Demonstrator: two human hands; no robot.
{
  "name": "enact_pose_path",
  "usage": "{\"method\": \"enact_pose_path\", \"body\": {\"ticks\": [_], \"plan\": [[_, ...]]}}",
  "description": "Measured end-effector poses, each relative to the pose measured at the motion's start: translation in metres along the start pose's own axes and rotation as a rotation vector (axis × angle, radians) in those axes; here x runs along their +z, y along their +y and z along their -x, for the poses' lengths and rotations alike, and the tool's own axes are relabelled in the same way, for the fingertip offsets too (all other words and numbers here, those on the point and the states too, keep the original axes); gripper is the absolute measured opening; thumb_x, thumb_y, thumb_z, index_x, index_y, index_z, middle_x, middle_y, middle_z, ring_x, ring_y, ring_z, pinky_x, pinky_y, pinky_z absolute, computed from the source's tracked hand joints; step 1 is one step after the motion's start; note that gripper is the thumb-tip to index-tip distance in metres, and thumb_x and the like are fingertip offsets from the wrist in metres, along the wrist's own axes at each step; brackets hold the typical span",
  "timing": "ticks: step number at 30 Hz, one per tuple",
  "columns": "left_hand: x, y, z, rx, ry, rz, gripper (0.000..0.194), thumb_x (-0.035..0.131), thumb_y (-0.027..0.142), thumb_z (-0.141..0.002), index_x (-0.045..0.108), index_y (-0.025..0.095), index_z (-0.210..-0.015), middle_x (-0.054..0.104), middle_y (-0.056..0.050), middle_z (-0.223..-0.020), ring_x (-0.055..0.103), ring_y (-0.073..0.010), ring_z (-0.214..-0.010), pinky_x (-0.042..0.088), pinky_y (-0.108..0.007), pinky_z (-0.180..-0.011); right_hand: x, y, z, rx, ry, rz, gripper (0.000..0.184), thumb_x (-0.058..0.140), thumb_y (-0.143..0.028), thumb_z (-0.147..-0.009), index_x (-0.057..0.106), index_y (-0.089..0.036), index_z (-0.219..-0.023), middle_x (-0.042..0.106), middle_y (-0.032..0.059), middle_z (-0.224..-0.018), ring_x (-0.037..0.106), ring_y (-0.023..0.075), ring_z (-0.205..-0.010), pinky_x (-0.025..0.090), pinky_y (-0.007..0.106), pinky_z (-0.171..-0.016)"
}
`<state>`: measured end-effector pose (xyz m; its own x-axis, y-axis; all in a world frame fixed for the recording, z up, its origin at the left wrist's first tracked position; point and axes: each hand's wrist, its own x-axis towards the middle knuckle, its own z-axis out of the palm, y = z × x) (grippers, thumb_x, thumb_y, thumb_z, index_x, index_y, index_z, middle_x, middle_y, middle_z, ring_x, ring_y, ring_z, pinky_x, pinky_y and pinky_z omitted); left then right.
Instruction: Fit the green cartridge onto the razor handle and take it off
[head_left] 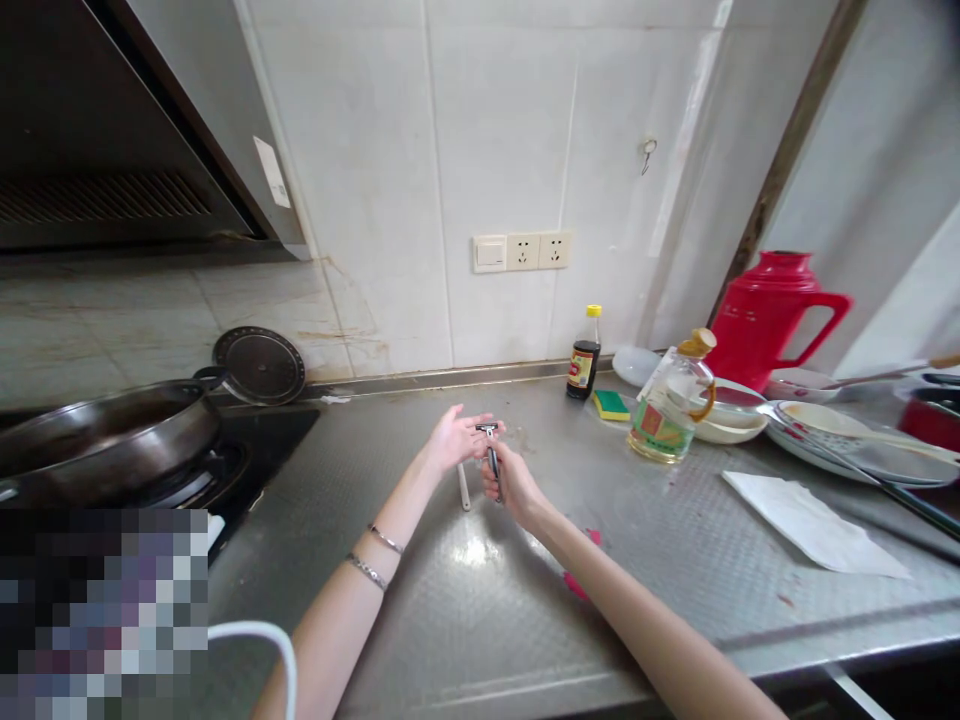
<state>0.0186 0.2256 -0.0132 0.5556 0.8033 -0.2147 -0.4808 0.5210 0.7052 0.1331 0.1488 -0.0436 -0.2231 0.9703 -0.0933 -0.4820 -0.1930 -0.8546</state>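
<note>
- Gripping T-headed tool (493, 466) by its handle in right hand (519, 482), above metal tabletop (405, 640); angled head-up toward left hand (447, 442).
- Probably held low on the handle to leave the head exposed.
- Released on the left side: open palm, spread fingers, close by the tool head. Can't tell if touching. Likely opened to present or steady the head.
- Looks slim: dark handle with silvery edges, narrow dark crossbar, bright neck. Possibly razor or peeler; too small to confirm.
- Set back near wall: soy sauce bottle (583, 368), sponge (611, 405). Likely parked out of reach-path.
</note>
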Motion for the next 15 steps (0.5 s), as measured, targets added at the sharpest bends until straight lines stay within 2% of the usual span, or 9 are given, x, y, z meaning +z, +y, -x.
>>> {"method": "enact_pose_path", "body": {"ticks": [3,6,15], "plan": [[-0.002,-0.007,-0.003,-0.015,-0.037,0.044,0.059,0.020,0.042,-0.090,0.043,-0.005,-0.117,0.057,-0.030,-0.109,0.062,-0.0287,-0.090,0.049,-0.037,-0.072,0.000,-0.001,0.001,0.103,-0.011,-0.004,0.045,0.044,-0.061,-0.075,0.047,-0.017,-0.066,0.034,-0.0087,-0.039,0.026,0.0040,-0.031,0.019,0.017,-0.032],[-0.002,-0.009,-0.004,0.009,-0.022,0.093,0.062,0.019,0.042,-0.090,0.038,-0.007,-0.122,0.053,-0.031,-0.115,0.059,-0.0295,-0.099,0.048,-0.037,-0.080,0.002,-0.001,0.003,0.160,0.010,0.006,0.046,0.043,-0.060,-0.077,0.046,-0.017,-0.062,0.033,-0.0086,-0.038,0.026,0.0034,-0.030,0.018,0.016,-0.032],[0.006,-0.016,-0.002,0.009,-0.022,0.096,0.060,0.018,0.039,-0.090,0.038,-0.008,-0.122,0.059,-0.028,-0.108,0.058,-0.0282,-0.103,0.046,-0.036,-0.085,0.007,0.001,0.005,0.177,0.112,0.037,0.048,0.046,-0.060,-0.076,0.040,-0.018,-0.055,0.029,-0.0094,-0.037,0.021,0.0017,-0.029,0.014,0.013,-0.029]]}}
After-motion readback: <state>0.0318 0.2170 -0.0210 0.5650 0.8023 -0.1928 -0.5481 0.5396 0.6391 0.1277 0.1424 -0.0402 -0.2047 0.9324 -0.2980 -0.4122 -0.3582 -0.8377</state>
